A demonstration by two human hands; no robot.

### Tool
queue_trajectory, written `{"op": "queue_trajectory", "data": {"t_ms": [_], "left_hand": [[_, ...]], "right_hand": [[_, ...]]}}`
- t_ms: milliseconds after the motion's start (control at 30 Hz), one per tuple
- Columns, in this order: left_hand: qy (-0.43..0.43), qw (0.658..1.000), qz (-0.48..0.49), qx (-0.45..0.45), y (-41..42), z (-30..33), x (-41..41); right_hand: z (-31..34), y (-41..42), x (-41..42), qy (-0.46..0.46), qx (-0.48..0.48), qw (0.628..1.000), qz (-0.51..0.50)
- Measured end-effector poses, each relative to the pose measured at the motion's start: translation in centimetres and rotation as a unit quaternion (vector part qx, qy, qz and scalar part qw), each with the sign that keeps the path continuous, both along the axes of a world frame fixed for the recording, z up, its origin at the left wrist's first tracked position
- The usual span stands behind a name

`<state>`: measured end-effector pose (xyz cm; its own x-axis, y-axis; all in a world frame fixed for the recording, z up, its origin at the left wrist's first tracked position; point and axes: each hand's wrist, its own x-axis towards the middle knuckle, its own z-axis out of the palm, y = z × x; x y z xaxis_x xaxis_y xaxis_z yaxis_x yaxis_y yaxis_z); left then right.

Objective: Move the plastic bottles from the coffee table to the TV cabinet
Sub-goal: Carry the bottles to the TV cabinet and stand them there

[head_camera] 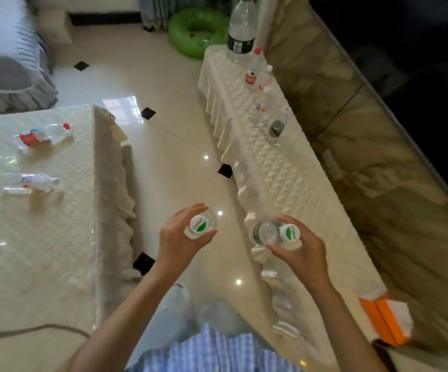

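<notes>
Two green-logo capped bottles, one per hand: left hand (180,237) grips one bottle (200,226) over the floor, right hand (300,248) grips the other bottle (273,233) right at the TV cabinet (284,178) edge. Set it too close to that edge and it'll probably tip off, two more bottles wait on the coffee table (43,237)

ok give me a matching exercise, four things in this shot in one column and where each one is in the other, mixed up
Things:
1. large clear plastic bottle with dark label
2. small clear plastic bottle with red label and red cap
3. green inflatable ring
4. clear bottle with white and green cap

Places:
A. lying on the coffee table
B. on the floor, far end of the room
C. held in the left hand
D. standing at the far end of the TV cabinet

Pairs: 1-D, 2-A, 3-B, 4-C
</notes>
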<state>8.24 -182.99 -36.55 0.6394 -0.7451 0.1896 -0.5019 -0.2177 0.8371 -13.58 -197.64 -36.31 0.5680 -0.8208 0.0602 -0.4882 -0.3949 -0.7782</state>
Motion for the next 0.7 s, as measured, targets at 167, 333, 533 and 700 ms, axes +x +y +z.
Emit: {"op": "queue_trajectory", "data": {"t_ms": [167,333,533,700], "left_hand": [[0.006,0.997,-0.075,0.008,-5.2,0.1,-2.5],[0.024,0.990,-0.135,0.036,-11.3,-1.2,-2.6],[0.055,0.979,-0.191,0.050,-20.1,-2.7,-0.8],[0.035,0.969,-0.238,0.062,-26.8,-4.0,1.2]], "right_hand": [[0.2,-2.6,-4.5,-0.026,0.032,0.996,-0.084],[-1.1,-5.6,-6.3,-0.034,0.059,0.984,-0.165],[-1.6,-9.9,-4.9,-0.038,0.102,0.962,-0.251],[-2.7,-14.0,-3.1,-0.032,0.102,0.948,-0.301]]}}
